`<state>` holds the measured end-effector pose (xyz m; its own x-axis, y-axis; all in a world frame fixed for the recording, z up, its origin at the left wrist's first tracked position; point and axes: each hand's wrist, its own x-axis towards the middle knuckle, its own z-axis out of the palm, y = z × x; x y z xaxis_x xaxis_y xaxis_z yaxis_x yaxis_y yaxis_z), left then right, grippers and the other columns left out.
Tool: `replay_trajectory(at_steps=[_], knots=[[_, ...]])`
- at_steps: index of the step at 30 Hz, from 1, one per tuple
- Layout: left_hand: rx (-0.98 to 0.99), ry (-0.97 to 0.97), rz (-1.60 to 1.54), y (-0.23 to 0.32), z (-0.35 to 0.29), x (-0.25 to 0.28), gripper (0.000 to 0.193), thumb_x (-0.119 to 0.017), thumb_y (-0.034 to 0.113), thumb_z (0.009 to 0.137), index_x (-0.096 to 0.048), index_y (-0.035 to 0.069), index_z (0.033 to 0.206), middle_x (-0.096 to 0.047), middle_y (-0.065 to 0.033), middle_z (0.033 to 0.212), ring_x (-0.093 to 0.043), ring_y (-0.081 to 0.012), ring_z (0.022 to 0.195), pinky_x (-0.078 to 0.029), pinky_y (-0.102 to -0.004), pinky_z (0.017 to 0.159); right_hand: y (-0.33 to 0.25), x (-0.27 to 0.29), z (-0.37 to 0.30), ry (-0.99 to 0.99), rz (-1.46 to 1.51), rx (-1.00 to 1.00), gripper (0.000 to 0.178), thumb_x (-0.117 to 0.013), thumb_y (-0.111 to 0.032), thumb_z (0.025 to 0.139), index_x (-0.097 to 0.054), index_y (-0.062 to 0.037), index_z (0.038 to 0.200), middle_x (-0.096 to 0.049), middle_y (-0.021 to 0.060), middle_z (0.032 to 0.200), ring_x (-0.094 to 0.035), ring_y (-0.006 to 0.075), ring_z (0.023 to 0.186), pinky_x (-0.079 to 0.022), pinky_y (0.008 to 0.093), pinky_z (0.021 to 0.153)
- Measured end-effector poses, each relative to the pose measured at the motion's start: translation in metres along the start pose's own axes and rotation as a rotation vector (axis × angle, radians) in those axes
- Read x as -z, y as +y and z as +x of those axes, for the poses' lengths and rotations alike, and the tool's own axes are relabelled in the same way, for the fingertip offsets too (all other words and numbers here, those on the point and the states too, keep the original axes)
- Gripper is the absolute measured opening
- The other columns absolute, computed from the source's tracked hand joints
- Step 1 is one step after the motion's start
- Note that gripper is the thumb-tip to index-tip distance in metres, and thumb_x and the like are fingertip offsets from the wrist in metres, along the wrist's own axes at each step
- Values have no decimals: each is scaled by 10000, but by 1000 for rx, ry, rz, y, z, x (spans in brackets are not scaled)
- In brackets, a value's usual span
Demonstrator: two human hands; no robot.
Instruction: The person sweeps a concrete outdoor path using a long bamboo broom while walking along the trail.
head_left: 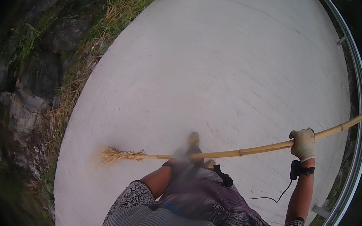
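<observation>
A long bamboo-handled broom (264, 149) lies nearly level across my front. Its straw bristle head (117, 155) points left, low over the pale pavement, and its edges are blurred. My right hand (303, 144), in a whitish work glove, is closed around the handle toward its right end. Nearer the bristles, my left hand (179, 155) is at the handle and appears wrapped round it. A hazy smear hides its fingers in part. Beyond my right hand, the handle's tip overlaps the metal guardrail in the picture; whether they touch I cannot tell.
Pale concrete pavement (212, 74) stretches ahead. Along its left edge run grass (113, 18) and dark rocks (26, 107). A metal guardrail (356, 59) on posts curves along the right. A black device (296, 169) with a cable is strapped to my right wrist. My boot (193, 139) stands below the handle.
</observation>
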<state>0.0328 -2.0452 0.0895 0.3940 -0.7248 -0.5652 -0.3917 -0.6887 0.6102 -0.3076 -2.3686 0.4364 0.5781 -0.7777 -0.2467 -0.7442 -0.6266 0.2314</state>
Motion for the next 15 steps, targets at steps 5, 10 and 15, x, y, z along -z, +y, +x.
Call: replay_trajectory(at_steps=[5, 10, 15], knots=[[-348, -29, 220, 53, 139, -31, 251, -527, 309, 856, -627, 79, 864, -646, -123, 815, -604, -356, 736, -477, -430, 701, 26, 46, 4, 86, -74, -216, 193, -650, -45, 593, -659, -130, 766, -636, 102, 661, -618, 308, 704, -436, 414, 762], [-356, 109, -331, 106, 248, 79, 303, -576, 370, 818, -582, 102, 676, -593, -110, 691, -573, -321, 670, -498, -419, 638, -24, 41, 10, 194, -60, -325, 219, -626, -40, 635, -643, -126, 836, -640, 117, 707, -615, 316, 694, -436, 410, 709], [332, 119, -1580, 209, 276, 195, 92, -415, 102, 845, -435, 40, 780, -444, -101, 658, -469, -224, 547, -572, -401, 585, -107, 13, 31, 219, 30, -430, 230, -614, -64, 664, -642, -143, 878, -654, 78, 732, -617, 280, 721, -433, 404, 710]])
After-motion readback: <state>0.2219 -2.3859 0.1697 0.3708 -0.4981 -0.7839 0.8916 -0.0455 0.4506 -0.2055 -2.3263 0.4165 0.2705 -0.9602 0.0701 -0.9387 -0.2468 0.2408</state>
